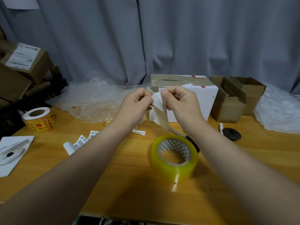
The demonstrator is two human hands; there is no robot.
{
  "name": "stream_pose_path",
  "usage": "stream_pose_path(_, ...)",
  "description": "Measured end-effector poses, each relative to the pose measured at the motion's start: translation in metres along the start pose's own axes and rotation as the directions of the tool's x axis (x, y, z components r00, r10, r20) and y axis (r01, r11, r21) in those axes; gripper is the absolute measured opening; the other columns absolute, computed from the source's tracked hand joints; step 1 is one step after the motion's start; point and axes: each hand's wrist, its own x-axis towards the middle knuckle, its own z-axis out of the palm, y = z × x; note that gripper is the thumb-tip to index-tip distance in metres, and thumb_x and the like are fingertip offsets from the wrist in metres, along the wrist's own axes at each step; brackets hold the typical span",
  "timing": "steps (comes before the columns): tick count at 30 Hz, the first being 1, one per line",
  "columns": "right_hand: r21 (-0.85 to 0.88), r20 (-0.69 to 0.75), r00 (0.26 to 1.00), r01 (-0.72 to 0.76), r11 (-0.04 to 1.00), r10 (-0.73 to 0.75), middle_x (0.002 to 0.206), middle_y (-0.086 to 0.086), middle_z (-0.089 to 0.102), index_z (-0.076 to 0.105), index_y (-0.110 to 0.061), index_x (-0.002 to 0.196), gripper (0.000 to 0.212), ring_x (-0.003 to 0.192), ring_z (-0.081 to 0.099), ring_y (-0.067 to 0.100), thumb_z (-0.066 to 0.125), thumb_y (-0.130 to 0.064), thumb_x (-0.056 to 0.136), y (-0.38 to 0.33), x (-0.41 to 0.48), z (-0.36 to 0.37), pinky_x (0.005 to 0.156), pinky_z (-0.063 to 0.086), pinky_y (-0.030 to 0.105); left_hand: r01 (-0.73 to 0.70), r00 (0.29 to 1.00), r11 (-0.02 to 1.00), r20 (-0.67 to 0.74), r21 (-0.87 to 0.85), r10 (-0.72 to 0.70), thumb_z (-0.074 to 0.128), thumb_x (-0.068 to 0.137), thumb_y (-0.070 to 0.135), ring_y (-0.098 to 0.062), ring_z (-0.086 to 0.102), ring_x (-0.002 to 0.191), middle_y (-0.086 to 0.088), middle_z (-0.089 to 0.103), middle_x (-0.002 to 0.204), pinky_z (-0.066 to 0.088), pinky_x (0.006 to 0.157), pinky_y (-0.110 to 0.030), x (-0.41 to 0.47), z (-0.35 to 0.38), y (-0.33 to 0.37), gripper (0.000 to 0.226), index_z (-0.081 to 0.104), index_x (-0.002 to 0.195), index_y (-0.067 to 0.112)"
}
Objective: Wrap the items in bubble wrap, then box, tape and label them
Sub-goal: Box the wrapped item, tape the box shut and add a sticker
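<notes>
Between hands (159, 103): label (159, 109), pinched by both, above tape roll (174, 158).

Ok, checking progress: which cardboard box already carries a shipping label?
The brown cardboard box at far left, white printed label on top; the white-fronted box and open brown boxes at right show none.

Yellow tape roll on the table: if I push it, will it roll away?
Probably not. The tape roll lies flat, hole facing up, so it would likely slide on the wooden table. It looks thick with tape, so probably heavyish. Stood on edge, it could roll.
</notes>
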Motion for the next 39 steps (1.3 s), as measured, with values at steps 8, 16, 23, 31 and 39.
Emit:
stream_pose_path(8,0.023,-0.044,0.996,-0.073,0.997,0.074,0.084,0.006,0.067,0.064,-0.017,0.084,0.015,0.079,0.062,0.015,0.054,-0.017,0.096,0.004,0.000,0.004,0.083,0.054,0.049,0.021,1.000,1.000,-0.010,0.016,-0.021,0.049,0.089,0.001,-0.015,0.055,0.076,-0.012,0.054,0.081,0.053,0.080,-0.032,0.000,-0.004,-0.010,0.015,0.051,0.075,0.006)
stream_pose_path(16,-0.074,0.101,0.994,0.042,0.996,-0.034,0.089,-0.002,0.066,0.062,-0.019,0.096,0.016,0.084,0.062,0.011,0.049,-0.010,0.098,0.000,0.001,0.004,0.079,0.054,0.037,-0.032,0.999,0.999,0.008,0.033,0.032,0.058,0.092,0.023,-0.014,0.060,0.078,-0.003,0.062,0.082,0.053,0.079,-0.033,0.004,-0.007,-0.008,0.011,0.062,0.083,0.017)
stream_pose_path(23,0.153,0.158,0.987,-0.064,0.986,0.039,0.085,0.001,0.070,0.070,-0.014,0.090,0.016,0.083,0.067,0.009,0.056,-0.017,0.095,-0.004,-0.002,-0.001,0.080,0.057,0.029,-0.125,0.992,0.969,0.012,0.211,0.125,0.059,0.092,0.020,-0.011,0.056,0.074,0.000,0.061,0.077,0.048,0.072,-0.029,0.009,-0.004,-0.011,0.012,0.064,0.084,0.013)
stream_pose_path(31,-0.013,0.115,0.992,-0.046,0.999,0.047,0.077,-0.001,0.069,0.070,-0.020,0.077,0.017,0.077,0.065,0.010,0.065,-0.010,0.089,0.007,0.003,-0.007,0.079,0.056,0.035,-0.197,0.980,0.936,0.078,0.291,0.182,0.059,0.091,0.018,-0.009,0.054,0.074,-0.002,0.060,0.080,0.044,0.068,-0.021,0.007,0.004,-0.014,0.015,0.063,0.081,0.007)
stream_pose_path(39,0.098,-0.013,0.986,-0.166,0.981,0.168,0.079,0.006,0.065,0.064,-0.013,0.079,0.017,0.077,0.060,0.020,0.057,-0.012,0.093,0.012,-0.001,-0.001,0.084,0.055,0.049,-0.089,0.996,0.978,-0.010,0.186,0.093,0.054,0.088,0.005,-0.012,0.041,0.063,-0.007,0.047,0.068,0.035,0.057,-0.022,0.005,0.007,-0.018,0.016,0.054,0.073,-0.001)
